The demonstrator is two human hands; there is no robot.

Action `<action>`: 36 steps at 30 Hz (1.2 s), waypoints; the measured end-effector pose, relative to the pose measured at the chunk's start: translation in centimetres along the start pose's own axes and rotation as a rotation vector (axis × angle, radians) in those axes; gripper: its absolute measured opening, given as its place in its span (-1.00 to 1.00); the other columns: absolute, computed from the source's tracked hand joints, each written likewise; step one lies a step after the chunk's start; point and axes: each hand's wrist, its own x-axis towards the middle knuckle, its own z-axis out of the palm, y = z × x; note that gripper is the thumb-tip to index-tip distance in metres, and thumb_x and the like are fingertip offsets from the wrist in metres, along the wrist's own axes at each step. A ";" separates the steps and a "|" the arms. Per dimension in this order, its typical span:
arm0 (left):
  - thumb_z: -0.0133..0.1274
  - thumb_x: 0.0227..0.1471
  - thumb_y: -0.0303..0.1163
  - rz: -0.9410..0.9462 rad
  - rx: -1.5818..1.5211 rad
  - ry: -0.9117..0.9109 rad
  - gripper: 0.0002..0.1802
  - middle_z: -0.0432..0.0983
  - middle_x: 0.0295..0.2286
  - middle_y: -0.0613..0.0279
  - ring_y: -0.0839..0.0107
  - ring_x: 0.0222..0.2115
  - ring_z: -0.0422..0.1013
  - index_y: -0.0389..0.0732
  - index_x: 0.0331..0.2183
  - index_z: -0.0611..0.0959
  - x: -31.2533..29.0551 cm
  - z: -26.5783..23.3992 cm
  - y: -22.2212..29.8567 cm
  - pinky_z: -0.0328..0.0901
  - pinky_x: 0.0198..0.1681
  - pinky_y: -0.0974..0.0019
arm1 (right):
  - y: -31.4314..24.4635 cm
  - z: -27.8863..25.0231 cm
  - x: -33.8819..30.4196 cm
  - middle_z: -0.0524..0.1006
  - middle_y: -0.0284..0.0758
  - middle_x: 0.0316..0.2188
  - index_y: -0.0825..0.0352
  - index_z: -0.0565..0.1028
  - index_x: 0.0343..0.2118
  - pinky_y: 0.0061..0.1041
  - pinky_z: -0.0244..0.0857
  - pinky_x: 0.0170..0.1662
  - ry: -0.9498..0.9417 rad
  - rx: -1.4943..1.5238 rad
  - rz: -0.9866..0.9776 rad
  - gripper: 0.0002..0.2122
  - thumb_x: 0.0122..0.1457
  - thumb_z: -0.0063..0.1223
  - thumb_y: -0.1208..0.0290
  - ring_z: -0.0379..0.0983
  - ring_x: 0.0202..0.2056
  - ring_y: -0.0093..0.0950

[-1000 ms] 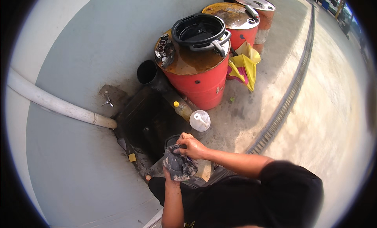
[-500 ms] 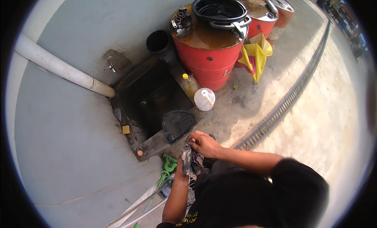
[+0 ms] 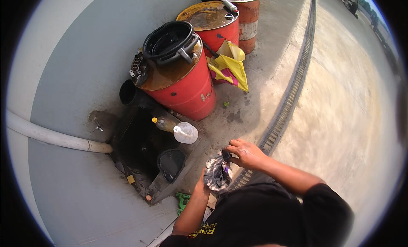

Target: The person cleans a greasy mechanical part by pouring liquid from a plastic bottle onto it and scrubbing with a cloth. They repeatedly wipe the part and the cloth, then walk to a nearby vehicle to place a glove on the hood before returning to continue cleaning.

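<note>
Concrete floor (image 3: 340, 119) spreads open right of the drain (image 3: 293, 89), while near the basin rim (image 3: 163, 189) a rag (image 3: 218, 175) is pinched by the right hand (image 3: 246, 154), grip closed, the left hand (image 3: 203, 183) too hidden to tell.

cloth (image 3: 217, 175): we see mottled black, grey, whitish
cloth state: crumpled, bunched
cloth spot: we have it held up between left hand (image 3: 203, 182) and right hand (image 3: 245, 153)

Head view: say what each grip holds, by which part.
Left grip: a crumpled, stained cloth, by its left side. Right grip: a dark piece at the cloth's upper right edge, perhaps part of it.
</note>
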 end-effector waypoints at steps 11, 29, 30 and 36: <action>0.04 0.21 -0.52 -0.245 0.176 -0.529 -0.55 0.57 -0.06 0.24 0.50 -0.12 0.53 -0.26 0.14 0.49 30.7 28.9 -7.7 0.45 -0.05 0.43 | 23.8 -26.3 -10.6 0.52 -0.20 -0.26 0.38 0.47 -0.08 -0.30 0.40 -0.10 0.344 -0.035 0.243 -0.58 0.01 0.29 0.34 0.48 -0.18 -0.21; 0.02 0.27 -0.40 -0.060 0.315 -0.482 -0.78 0.61 -0.23 0.27 0.55 -0.29 0.54 -0.25 -0.08 0.56 83.7 67.7 -1.2 0.45 -0.18 0.45 | 68.9 -65.7 8.2 0.53 -0.07 -0.23 0.48 0.48 -0.05 -0.36 0.44 -0.22 0.498 0.195 0.441 -0.64 0.04 0.16 0.62 0.54 -0.30 -0.21; 0.03 0.26 -0.40 -0.090 0.330 -0.489 -0.76 0.61 -0.22 0.27 0.55 -0.27 0.54 -0.26 -0.07 0.57 86.5 70.5 -0.7 0.44 -0.16 0.45 | 71.7 -68.3 8.7 0.55 -0.07 -0.24 0.49 0.50 -0.07 -0.35 0.45 -0.20 0.532 0.175 0.420 -0.69 0.08 0.13 0.62 0.56 -0.30 -0.21; 0.05 0.24 -0.38 -0.215 0.414 -0.657 -0.66 0.62 -0.15 0.25 0.53 -0.19 0.55 -0.31 0.01 0.57 108.6 86.5 -0.7 0.43 -0.06 0.41 | 92.4 -83.1 10.6 0.58 -0.25 -0.42 0.51 0.53 -0.22 -0.50 0.39 -0.29 0.706 0.465 0.582 -0.88 0.25 0.01 0.61 0.52 -0.36 -0.52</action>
